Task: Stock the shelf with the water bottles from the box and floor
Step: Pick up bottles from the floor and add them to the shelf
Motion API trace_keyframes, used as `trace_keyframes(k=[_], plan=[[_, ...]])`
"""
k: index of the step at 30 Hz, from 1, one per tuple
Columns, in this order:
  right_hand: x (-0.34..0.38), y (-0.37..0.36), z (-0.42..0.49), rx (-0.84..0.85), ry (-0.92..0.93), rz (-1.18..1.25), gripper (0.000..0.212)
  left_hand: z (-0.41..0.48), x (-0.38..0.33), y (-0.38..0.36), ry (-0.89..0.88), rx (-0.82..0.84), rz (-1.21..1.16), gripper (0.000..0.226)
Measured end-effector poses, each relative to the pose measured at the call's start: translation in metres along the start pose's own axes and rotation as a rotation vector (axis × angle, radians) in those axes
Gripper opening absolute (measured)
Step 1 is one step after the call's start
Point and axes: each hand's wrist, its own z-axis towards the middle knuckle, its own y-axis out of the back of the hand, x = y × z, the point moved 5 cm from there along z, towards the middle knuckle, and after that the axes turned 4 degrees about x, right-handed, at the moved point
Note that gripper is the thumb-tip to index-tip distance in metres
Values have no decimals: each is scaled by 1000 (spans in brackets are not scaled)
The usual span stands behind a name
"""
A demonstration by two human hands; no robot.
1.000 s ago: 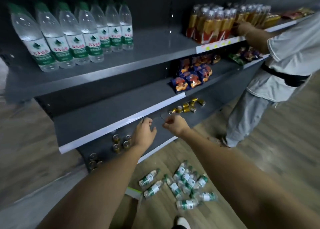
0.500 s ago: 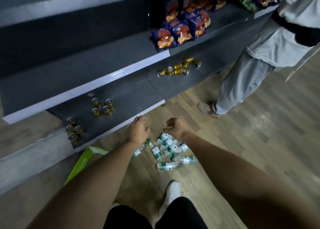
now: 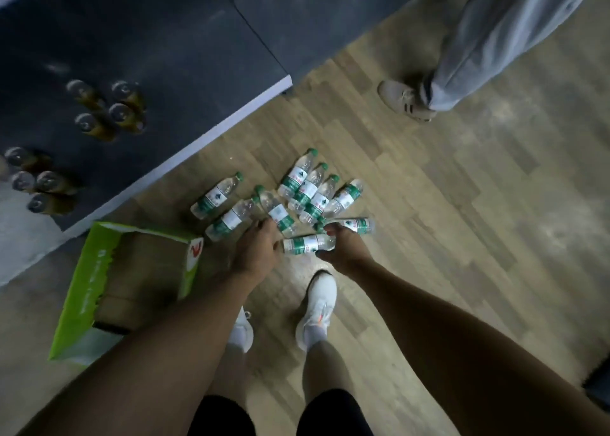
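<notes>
Several small water bottles (image 3: 307,188) with green caps and green-white labels lie in a loose pile on the wood floor. My right hand (image 3: 338,249) reaches down at the near edge of the pile, fingers and thumb curled round one end of a lying water bottle (image 3: 302,245). My left hand (image 3: 255,251) hovers just left of that bottle, its fingertips bent down over two other bottles (image 3: 231,219); its grip is hidden. An open green cardboard box (image 3: 87,290) lies on the floor at the left, showing only its brown inside.
The dark grey bottom shelf (image 3: 171,72) runs across the top left, with groups of amber bottles (image 3: 109,112) standing on it. Another person's leg and beige shoe (image 3: 404,100) stand at the upper right. My white shoes (image 3: 317,307) are just behind the pile.
My view has dropped from the shelves to the floor. Both hands have come down from the shelf edge to the bottle pile, and the right hand has closed on one bottle.
</notes>
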Motion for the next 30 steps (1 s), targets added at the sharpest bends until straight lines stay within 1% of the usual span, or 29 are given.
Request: trace_keyframes(k=[2,4,7,11,13,15,17,19,20,21,23,25,28,30], plan=[[-26,-27,34,18,-29,21,62,29,13,-35,-22,34,7,33],[-54,-54,68,26,-96,84,62,57,26,-69,-42,65,-5,33],[-93,-94,117,8,-197,197,62,93,50,-113,-31,91,-18,36],[-132,-136,172,-9,-260,276,61,133,79,-164,-21,133,15,37],[-147,-154,196,-37,-317,376,61,151,92,-187,-8,134,23,37],[-164,-172,221,-89,-429,558,63,166,101,-209,1,133,20,36],[-178,-190,240,-129,-580,788,63,176,106,-229,0,153,24,35],[-187,-207,250,-122,-728,1083,59,182,108,-246,-14,170,30,36],[-191,-215,255,-103,-771,1199,56,185,109,-253,-26,176,36,37],[-194,-222,260,-68,-790,1262,55,187,110,-260,-43,182,50,37],[-201,-234,273,-16,-784,1306,60,192,113,-271,-70,187,87,36],[-207,-242,287,-4,-777,1333,65,196,118,-280,-82,182,110,33],[-213,-252,310,3,-809,1349,63,205,129,-288,-76,163,114,32],[-215,-258,324,3,-821,1361,66,210,135,-292,-69,150,106,32]])
